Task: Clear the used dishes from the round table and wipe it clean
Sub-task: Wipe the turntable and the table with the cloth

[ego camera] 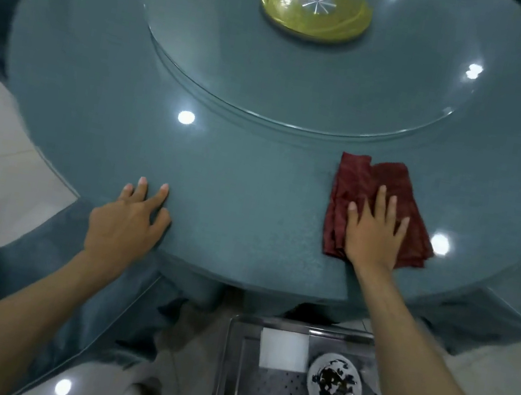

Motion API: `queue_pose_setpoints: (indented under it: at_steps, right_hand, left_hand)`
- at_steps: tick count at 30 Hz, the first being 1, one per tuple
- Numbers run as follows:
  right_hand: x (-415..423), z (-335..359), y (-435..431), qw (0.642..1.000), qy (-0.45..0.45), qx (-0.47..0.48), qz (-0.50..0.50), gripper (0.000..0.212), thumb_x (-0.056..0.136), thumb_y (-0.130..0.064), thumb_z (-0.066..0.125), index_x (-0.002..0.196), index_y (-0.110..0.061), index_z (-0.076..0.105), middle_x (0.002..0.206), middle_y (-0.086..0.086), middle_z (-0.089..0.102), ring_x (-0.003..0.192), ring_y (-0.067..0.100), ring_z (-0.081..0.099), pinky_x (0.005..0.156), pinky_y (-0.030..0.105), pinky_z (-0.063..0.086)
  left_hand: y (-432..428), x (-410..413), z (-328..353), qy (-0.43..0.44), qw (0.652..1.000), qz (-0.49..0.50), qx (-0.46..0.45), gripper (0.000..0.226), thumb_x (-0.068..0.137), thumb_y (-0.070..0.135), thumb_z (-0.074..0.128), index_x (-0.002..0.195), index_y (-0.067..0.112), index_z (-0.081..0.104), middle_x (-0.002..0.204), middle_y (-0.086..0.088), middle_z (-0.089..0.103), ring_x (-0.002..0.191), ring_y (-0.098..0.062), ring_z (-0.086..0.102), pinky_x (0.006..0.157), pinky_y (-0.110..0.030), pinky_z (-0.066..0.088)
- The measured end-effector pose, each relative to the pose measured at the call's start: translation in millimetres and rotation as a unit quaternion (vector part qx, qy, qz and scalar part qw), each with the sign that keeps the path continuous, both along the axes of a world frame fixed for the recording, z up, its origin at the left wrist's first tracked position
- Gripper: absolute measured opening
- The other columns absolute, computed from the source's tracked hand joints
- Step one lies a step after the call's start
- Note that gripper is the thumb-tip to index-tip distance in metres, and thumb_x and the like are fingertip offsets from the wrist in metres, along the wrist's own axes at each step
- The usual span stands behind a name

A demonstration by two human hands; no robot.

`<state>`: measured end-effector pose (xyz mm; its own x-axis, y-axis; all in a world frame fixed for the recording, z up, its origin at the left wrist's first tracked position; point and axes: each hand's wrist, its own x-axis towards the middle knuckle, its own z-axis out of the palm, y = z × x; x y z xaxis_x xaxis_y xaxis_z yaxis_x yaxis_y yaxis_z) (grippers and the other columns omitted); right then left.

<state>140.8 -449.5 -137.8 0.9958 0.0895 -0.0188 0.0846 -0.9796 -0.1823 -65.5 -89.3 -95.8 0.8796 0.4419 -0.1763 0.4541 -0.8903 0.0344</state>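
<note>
Red cloth (pixel 389 188) under right hand (pixel 372 238), on table (pixel 255 179)

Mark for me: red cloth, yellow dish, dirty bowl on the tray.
red cloth (pixel 394 179): head view, upper fold near its far edge.
yellow dish (pixel 315 6): head view, its centre with the star pattern.
dirty bowl (pixel 334 384): head view, inside, on the dark residue.

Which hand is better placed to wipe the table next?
The right hand: it lies flat on the folded dark red cloth on the blue-grey round table. The left hand rests on the table edge, holding nothing.
</note>
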Motion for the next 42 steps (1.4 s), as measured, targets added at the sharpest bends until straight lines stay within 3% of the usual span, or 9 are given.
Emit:
queue_pose_setpoints:
  at_steps: [6, 10, 15, 18, 22, 27, 31, 37, 42]
  right_hand:
    - [-117.9, 0.9, 182.7, 0.991, -0.041, 0.012, 0.124, 0.054, 0.108, -0.050, 0.028, 0.156, -0.030, 0.042, 0.170, 0.003, 0.025, 0.157, 0.026, 0.021, 0.123, 0.059, 0.017]
    - [-187.5, 0.9, 267.7, 0.972, -0.049, 0.022, 0.229, 0.053, 0.109, -0.048, 0.033, 0.160, -0.033, 0.033, 0.170, 0.004, 0.023, 0.157, 0.028, 0.021, 0.122, 0.059, 0.019]
    - [-175.7, 0.2, 259.0, 0.965, -0.053, 0.002, 0.256, 0.050, 0.109, -0.050, 0.032, 0.158, -0.037, 0.035, 0.170, -0.002, 0.023, 0.157, 0.023, 0.021, 0.123, 0.055, 0.022]
    - [-142.7, -3.7, 217.9, 0.982, -0.057, -0.007, 0.179, 0.048, 0.108, -0.049, 0.036, 0.153, -0.035, 0.045, 0.169, -0.003, 0.026, 0.156, 0.022, 0.024, 0.122, 0.055, 0.024]
    - [-77.3, -7.7, 128.7, 0.998, -0.025, -0.037, 0.043, 0.057, 0.105, -0.050, 0.028, 0.147, -0.023, 0.054, 0.169, 0.003, 0.027, 0.155, 0.027, 0.028, 0.121, 0.057, 0.025]
    - [-1.0, 1.9, 49.7, 0.997, 0.002, -0.025, -0.077, 0.070, 0.103, -0.057, 0.013, 0.155, -0.020, 0.042, 0.172, 0.001, 0.016, 0.158, 0.025, 0.016, 0.124, 0.061, 0.015]
    - [36.9, 1.8, 75.6, 0.991, 0.014, 0.005, -0.132, 0.071, 0.103, -0.056, 0.012, 0.158, -0.021, 0.038, 0.173, 0.000, 0.010, 0.159, 0.024, 0.007, 0.124, 0.062, 0.008]
    - [-1.5, -3.7, 222.5, 0.996, -0.052, 0.009, 0.072, 0.052, 0.105, -0.046, 0.035, 0.147, -0.022, 0.055, 0.167, 0.008, 0.032, 0.154, 0.032, 0.028, 0.122, 0.061, 0.019]
    - [-91.7, 1.1, 362.3, 0.954, -0.036, 0.112, 0.277, 0.047, 0.108, -0.044, 0.039, 0.152, -0.030, 0.048, 0.167, 0.005, 0.031, 0.155, 0.031, 0.024, 0.122, 0.060, 0.017]
  left_hand:
    - [39.8, -15.6, 24.2, -0.011, 0.991, -0.124, -0.037, 0.055, 0.090, 0.046, 0.035, 0.127, 0.026, 0.070, 0.135, -0.009, 0.068, 0.110, -0.034, 0.072, 0.066, -0.045, 0.058]
    - [111.2, -1.0, 52.9, -0.128, 0.988, -0.035, -0.081, 0.032, 0.096, 0.041, 0.046, 0.103, 0.024, 0.072, 0.099, -0.010, 0.077, 0.090, -0.038, 0.072, 0.072, -0.044, 0.056]
    - [183.0, 30.4, 37.1, -0.072, 0.991, -0.044, -0.106, 0.038, 0.104, 0.029, 0.053, 0.140, 0.020, 0.059, 0.153, -0.010, 0.052, 0.131, -0.036, 0.057, 0.106, -0.050, 0.046]
    - [200.6, 44.3, 16.7, -0.018, 0.991, -0.055, -0.122, 0.050, 0.107, 0.036, 0.047, 0.155, 0.024, 0.044, 0.166, -0.010, 0.032, 0.150, -0.031, 0.036, 0.120, -0.051, 0.034]
    - [192.8, 43.3, -3.8, -0.072, 0.993, -0.020, -0.094, 0.046, 0.106, 0.040, 0.049, 0.151, 0.032, 0.049, 0.165, -0.006, 0.036, 0.150, -0.031, 0.036, 0.113, -0.060, 0.040]
    - [196.7, 44.4, 0.0, -0.057, 0.996, -0.059, -0.034, 0.045, 0.106, 0.045, 0.042, 0.147, 0.032, 0.055, 0.161, -0.004, 0.042, 0.145, -0.029, 0.046, 0.098, -0.056, 0.052]
    - [188.4, 52.0, 8.8, -0.029, 0.998, 0.003, -0.050, 0.045, 0.104, 0.050, 0.045, 0.149, 0.043, 0.048, 0.165, 0.009, 0.035, 0.150, -0.019, 0.038, 0.103, -0.052, 0.050]
    - [186.8, 50.8, 15.3, 0.003, 0.999, -0.003, -0.049, 0.050, 0.104, 0.037, 0.044, 0.154, 0.044, 0.041, 0.167, 0.011, 0.029, 0.152, -0.019, 0.034, 0.100, -0.053, 0.053]
    - [199.1, 51.2, 31.5, 0.022, 0.997, -0.061, -0.029, 0.051, 0.101, 0.016, 0.053, 0.149, 0.034, 0.052, 0.163, 0.014, 0.034, 0.143, -0.017, 0.047, 0.085, -0.048, 0.059]
